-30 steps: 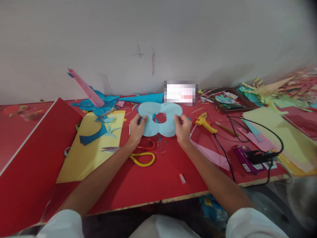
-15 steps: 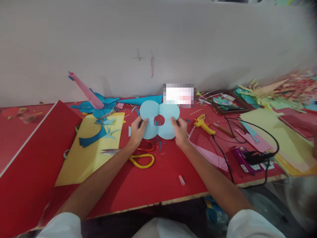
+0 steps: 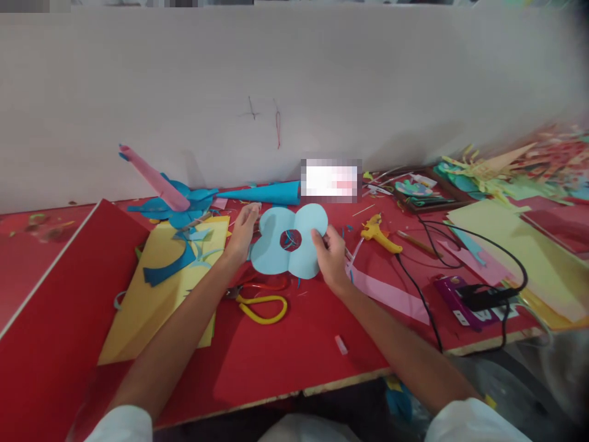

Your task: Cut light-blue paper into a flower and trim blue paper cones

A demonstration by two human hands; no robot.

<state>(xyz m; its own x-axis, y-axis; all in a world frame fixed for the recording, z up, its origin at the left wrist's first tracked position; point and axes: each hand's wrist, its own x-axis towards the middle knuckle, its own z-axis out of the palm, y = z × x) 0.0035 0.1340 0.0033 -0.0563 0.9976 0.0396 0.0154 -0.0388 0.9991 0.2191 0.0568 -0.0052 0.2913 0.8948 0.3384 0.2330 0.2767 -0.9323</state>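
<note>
A light blue paper flower shape (image 3: 280, 248) with a round hole in its middle is held just above the red table (image 3: 285, 350). My right hand (image 3: 330, 252) pinches its right edge. My left hand (image 3: 243, 231) has its fingers stretched out at the cutout's left side, holding nothing. Scissors with red and yellow handles (image 3: 260, 299) lie on the table just below the cutout, partly under my left forearm.
Yellow paper sheet (image 3: 161, 288) with blue scraps lies left. A blue paper cone (image 3: 264, 193) and pink roll (image 3: 154, 178) rest by the wall. A yellow glue gun (image 3: 380, 233), black cables, a purple power strip (image 3: 464, 294) and paper piles sit right.
My left hand has let go of the blue cutout and opened, moving up and left. The cutout now tilts, held by the right hand alone.
</note>
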